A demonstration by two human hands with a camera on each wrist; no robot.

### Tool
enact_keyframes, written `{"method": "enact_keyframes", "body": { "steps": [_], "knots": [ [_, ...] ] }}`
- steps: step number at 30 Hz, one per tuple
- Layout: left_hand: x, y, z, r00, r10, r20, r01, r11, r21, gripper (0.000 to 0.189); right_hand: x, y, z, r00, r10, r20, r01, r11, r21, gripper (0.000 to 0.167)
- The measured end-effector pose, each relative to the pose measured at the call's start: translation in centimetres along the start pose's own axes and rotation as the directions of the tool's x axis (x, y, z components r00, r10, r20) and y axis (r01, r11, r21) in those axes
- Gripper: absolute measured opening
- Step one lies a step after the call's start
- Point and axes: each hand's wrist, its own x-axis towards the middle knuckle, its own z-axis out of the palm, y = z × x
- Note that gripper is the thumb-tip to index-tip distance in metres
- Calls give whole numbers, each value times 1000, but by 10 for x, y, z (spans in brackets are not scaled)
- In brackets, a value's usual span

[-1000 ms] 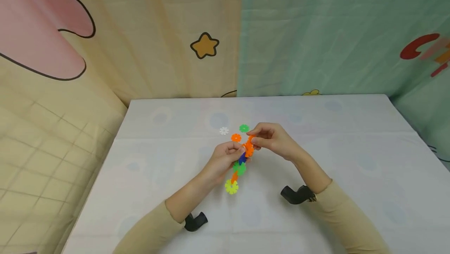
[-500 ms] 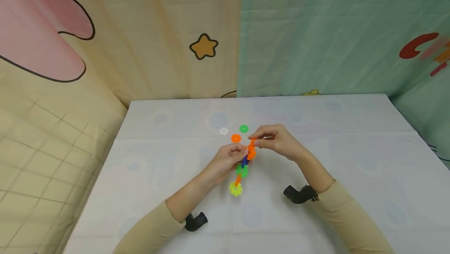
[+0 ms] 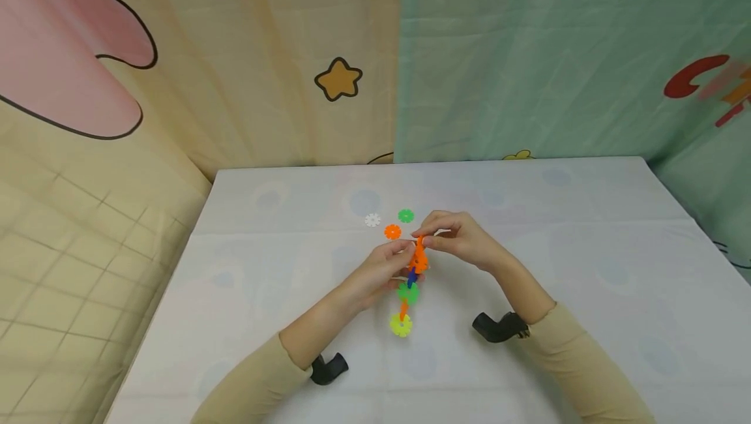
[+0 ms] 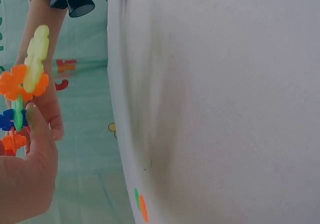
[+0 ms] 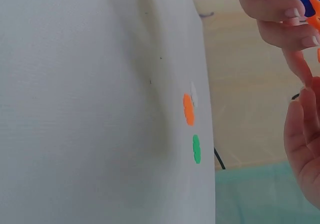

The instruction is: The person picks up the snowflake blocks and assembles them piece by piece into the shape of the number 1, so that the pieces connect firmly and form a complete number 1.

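A chain of interlocking plastic snowflake discs hangs between my hands. Its near end is a yellow disc (image 3: 401, 325), joined to an orange one, then a green disc (image 3: 408, 292), a blue disc (image 3: 412, 277) and more orange at the top. My left hand (image 3: 384, 271) holds the chain around its blue and orange part, fingers partly behind it. At the chain's upper end, the thumb and forefinger of my right hand (image 3: 463, 238) pinch an orange disc (image 3: 420, 242). The left wrist view shows the yellow disc (image 4: 37, 58) sticking up beyond the left thumb.
Three loose discs lie flat on the white-covered table (image 3: 281, 293) past the hands: white (image 3: 372, 220), orange disc (image 3: 392, 232) and green disc (image 3: 406, 216). Black wrist-worn pieces (image 3: 330, 368) sit by both sleeves. Printed curtains (image 3: 504, 72) stand behind the table.
The chain's yellow end has swung to the right and towards me, so the chain hangs straighter. Both hands have shifted slightly; the loose discs stay put.
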Motion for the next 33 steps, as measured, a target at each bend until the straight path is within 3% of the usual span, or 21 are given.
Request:
{"method": "enact_keyframes", "body": {
  "steps": [7,12,19,33],
  "knots": [
    [-3,1,2,998,40,39,-42,998,40,46,0,1,4,1000,-18,17,18,1000,-2,16],
    [-2,-1,3,996,85,-11,-84,993,78,46,0,3,5,1000,-20,17,20,1000,5,17],
    [0,-3,1,987,138,-80,-128,985,118,39,0,4,5,991,102,-90,-108,991,-74,20],
    [-2,-6,1,988,92,-125,-77,990,122,40,-1,16,-1,942,262,-211,-265,964,13,31]
  ]
}}
